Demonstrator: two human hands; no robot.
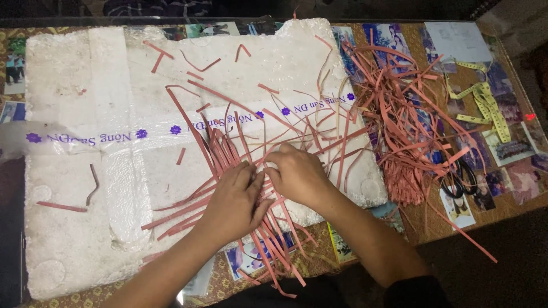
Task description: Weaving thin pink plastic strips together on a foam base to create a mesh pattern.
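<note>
Many pink strips (240, 171) fanned on foam board (74, 188): thin, light, floppy, tear-prone. Left hand (231, 202) pressing flat, fingers unclenched; right hand (297, 174) curled, pinching strip ends. Best hold: bunched middle.

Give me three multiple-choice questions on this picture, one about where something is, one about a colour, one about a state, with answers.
1. Where do the scissors lie?
A. On the foam board
B. On the table right of the foam board
C. In the left hand

2. What colour is the measuring tape?
A. Yellow
B. Blue
C. Black

3. How are the two hands placed?
A. Raised above the table
B. One hidden under the board
C. Both pressed down on the strips

Answers:
1 B, the scissors sit beyond the edge of the foam board, partly under loose strips.
2 A, it coils yellow near the table's right end.
3 C, the left hand and right hand lie side by side on the pink paper strips.
</note>
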